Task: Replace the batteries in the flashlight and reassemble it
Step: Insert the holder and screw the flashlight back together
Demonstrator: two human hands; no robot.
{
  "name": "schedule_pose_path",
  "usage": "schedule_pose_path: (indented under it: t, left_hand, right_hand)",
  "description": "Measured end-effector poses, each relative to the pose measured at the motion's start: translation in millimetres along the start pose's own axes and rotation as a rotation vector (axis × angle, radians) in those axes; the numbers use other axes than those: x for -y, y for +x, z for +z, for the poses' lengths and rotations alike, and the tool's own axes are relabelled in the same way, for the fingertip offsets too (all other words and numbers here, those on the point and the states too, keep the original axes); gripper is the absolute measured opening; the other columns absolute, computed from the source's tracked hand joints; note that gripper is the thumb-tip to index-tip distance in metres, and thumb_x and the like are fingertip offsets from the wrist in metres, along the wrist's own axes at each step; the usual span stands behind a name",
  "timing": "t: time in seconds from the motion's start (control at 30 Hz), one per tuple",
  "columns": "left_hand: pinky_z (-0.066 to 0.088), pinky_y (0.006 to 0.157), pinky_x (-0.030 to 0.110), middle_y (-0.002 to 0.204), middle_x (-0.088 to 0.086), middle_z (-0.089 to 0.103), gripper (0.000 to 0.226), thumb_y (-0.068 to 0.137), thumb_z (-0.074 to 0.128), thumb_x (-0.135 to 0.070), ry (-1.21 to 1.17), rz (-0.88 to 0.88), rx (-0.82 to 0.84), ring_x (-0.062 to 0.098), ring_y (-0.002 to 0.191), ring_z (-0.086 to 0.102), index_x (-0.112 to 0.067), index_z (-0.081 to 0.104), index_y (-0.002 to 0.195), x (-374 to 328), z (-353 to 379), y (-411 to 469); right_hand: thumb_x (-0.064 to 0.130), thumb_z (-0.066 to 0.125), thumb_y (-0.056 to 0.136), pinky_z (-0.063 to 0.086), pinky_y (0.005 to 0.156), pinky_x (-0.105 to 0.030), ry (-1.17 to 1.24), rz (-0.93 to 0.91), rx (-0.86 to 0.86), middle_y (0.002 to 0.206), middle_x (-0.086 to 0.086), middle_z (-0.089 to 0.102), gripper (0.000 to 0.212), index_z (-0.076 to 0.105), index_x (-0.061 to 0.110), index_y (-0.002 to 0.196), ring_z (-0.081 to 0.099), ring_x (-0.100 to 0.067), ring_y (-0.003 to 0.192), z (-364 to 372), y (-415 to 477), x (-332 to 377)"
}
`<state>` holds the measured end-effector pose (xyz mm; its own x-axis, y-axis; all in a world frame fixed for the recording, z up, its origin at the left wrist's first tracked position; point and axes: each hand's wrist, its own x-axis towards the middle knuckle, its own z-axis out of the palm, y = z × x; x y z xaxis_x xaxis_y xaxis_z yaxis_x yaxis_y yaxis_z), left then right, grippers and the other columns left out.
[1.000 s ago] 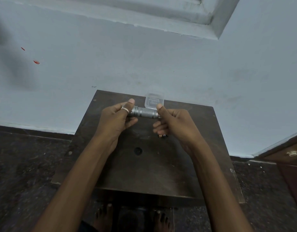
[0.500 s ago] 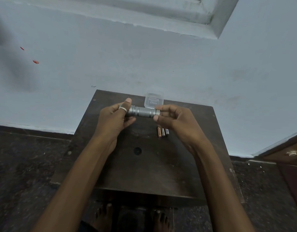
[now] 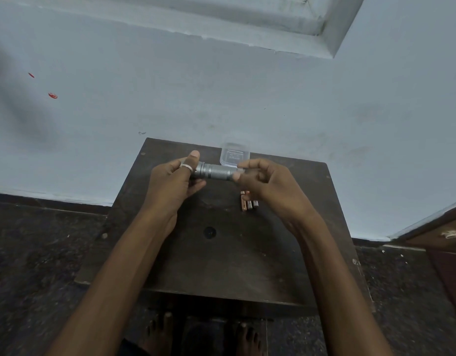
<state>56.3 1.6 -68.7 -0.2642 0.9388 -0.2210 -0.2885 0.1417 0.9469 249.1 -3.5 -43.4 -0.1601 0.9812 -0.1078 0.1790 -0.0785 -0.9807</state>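
I hold the flashlight (image 3: 216, 171) level above the far half of the tabletop (image 3: 221, 265), its long axis running left to right between my hands. My left hand (image 3: 174, 181) is clenched around the head end; my right hand (image 3: 266, 185) pinches the tail end with thumb and fingertips. The batteries (image 3: 248, 201) lie on the tabletop just under my right hand, the nearer one, so I'd judge it unscrews the tail next
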Motion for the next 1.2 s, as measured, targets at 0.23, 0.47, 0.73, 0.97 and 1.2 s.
schedule_pose_path:
  t: [0.23,0.47,0.73,0.97,1.2]
  left_hand:
    - [0.059,0.071,0.025,0.076,-0.002,0.070,0.026,0.092,0.069,-0.036,0.010,0.001,0.007,0.005,0.074,0.069,-0.013,0.078,0.083,0.4,-2.3,1.0]
    - [0.059,0.072,0.025,0.081,0.003,0.069,0.027,0.095,0.066,-0.035,0.027,0.037,0.043,0.005,0.076,0.067,-0.010,0.076,0.088,-0.4,2.3,-2.6]
    - [0.059,0.071,0.025,0.079,0.002,0.068,0.026,0.094,0.067,-0.034,0.006,0.026,0.005,0.006,0.074,0.066,-0.013,0.076,0.082,-1.0,-1.2,0.5]
    - [0.059,0.072,0.026,0.081,0.002,0.071,0.028,0.093,0.068,-0.036,0.018,0.024,0.029,0.007,0.077,0.068,-0.012,0.078,0.085,0.9,0.0,0.5]
    - [0.059,0.072,0.025,0.085,0.006,0.069,0.029,0.094,0.067,-0.035,0.017,0.028,0.031,0.007,0.078,0.067,-0.008,0.076,0.089,0.3,2.1,-0.2]
  right_hand:
    - [0.007,0.070,0.093,0.058,0.064,-0.022,0.003,-0.003,0.053,0.081,-0.009,0.071,0.011,0.069,0.005,0.104,0.069,-0.012,0.073,-4.5,0.2,-2.0]
    - [0.050,0.055,0.099,0.046,0.045,-0.020,-0.104,0.106,0.023,0.061,-0.006,0.069,0.049,0.069,0.009,0.077,0.065,-0.017,0.053,-0.8,3.8,-3.3]
    - [-0.003,0.074,0.086,0.055,0.062,-0.021,0.056,-0.045,0.044,0.079,-0.010,0.067,0.028,0.067,0.007,0.111,0.066,-0.009,0.067,-4.2,4.1,-3.5]
    - [0.030,0.064,0.099,0.054,0.055,-0.022,-0.028,0.031,0.044,0.070,-0.007,0.071,0.028,0.067,0.004,0.089,0.069,-0.013,0.061,-2.1,4.5,-4.9]
    - [0.038,0.065,0.097,0.054,0.057,-0.024,-0.045,0.032,0.023,0.079,-0.010,0.074,0.028,0.067,0.010,0.091,0.072,-0.016,0.067,-2.3,5.4,-5.2]
